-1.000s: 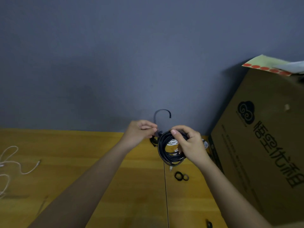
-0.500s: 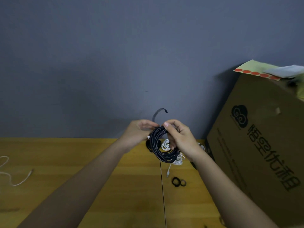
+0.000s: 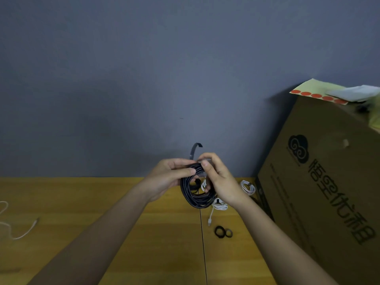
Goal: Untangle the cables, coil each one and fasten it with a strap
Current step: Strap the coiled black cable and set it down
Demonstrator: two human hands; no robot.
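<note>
Above the far edge of the table (image 3: 82, 202), at the middle of the head view: black cable coil (image 3: 195, 194) held upright in the air, both hands at its top. Left hand (image 3: 164, 179) curled round the upper left of the coil, thumb pressed over the strands. Right hand (image 3: 218, 177) pinching the top of the coil with thumb and fingers, apparently trapping the black strap (image 3: 194, 151) whose free end arches up above the knuckles. Neither grip open; both clamped on the bundle.

Likely light, and limp rather than stiff: several thin loops that would spring apart or slide over one another if released. Best taken where all strands cross together, at the top, with the strap drawn round that same point. Smooth jacket, so probably a little slippery; firm pinch needed while wrapping.

Beneath the hands on the table: small white cable coils (image 3: 220, 205), another white coil (image 3: 247, 187) nearer the box, and rolled black straps (image 3: 223, 232). Loose white cable (image 3: 24, 233) well apart at the left edge.

At the right, cardboard box (image 3: 329, 192) printed with a cloud logo and large Chinese characters, not read with confidence. On top, sheet of red round stickers (image 3: 316, 95).
</note>
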